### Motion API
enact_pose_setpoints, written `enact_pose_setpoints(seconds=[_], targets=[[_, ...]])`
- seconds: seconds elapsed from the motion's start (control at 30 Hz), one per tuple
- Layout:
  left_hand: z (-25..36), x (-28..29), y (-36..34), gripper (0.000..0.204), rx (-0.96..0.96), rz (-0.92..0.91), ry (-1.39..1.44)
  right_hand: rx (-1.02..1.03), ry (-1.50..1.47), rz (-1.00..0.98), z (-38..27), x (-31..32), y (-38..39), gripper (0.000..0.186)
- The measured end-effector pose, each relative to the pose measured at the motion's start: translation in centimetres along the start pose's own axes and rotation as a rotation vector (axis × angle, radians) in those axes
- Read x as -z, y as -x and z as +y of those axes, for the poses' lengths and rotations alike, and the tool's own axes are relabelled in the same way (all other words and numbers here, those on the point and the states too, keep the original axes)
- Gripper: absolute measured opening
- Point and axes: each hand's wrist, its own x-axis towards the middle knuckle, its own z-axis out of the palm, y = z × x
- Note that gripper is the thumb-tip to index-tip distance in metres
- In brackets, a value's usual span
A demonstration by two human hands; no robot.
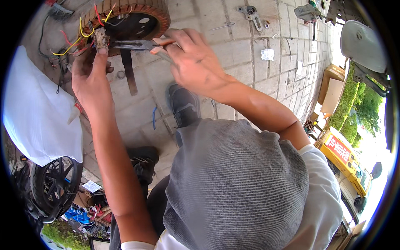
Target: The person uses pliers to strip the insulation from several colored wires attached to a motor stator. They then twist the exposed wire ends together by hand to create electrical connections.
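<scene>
Piece (100,38), small and brownish, sits at the frame's upper left, pinched by the left hand (92,78) between thumb and fingers; the right hand's (196,63) fingers curl around pliers (141,45) pointing toward it; behind, a copper-rimmed wheel (161,20) reaches the top edge

1. We're looking down on the floor (233,54), pale grey rectangular paving with dark joints.
2. Up top we spot a slotted metal bracket (250,17) lying flat, a small metal part (266,24) just beside it.
3. Left of those, we pick out 1 thin rod (223,26).
4. Over right, we've crumpled white paper (267,54) and, near it, a thin dark wire (289,48).
5. Upper left, here's a ribbed brown wheel (166,18); its contact with the paving is hidden from us.
6. Below that, we see a dark bar (130,77), 1 small ring (121,74) just beside it.
7. Lower, we catch a blue strip (154,118) near 2 dark shoes (183,104).
</scene>
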Motion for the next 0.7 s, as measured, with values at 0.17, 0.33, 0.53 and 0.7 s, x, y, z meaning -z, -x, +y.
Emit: enact_pose_setpoints(seconds=[0.17, 0.33, 0.53, 0.7], targets=[[-0.6, 0.3, -0.8, 0.028, 0.141, -0.063, 0.208, 0.029, 0.135, 0.112, 0.5, -1.7, -0.6, 0.035], [-1.1, 0.3, -1.2, 0.026, 0.194, -0.074, 0.342, 0.057, 0.149, 0.151, 0.5, -2.4, -0.9, 0.038], [-1.4, 0.4, -1.4, 0.024, 0.172, -0.091, 0.349, -0.041, 0.02, 0.092, -0.1, -2.1, -1.1, 0.037], [-0.7, -0.3, -1.4, 0.024, 0.188, -0.093, 0.237, -0.154, -0.161, 0.086, -0.5, -2.4, -1.1, 0.037]])
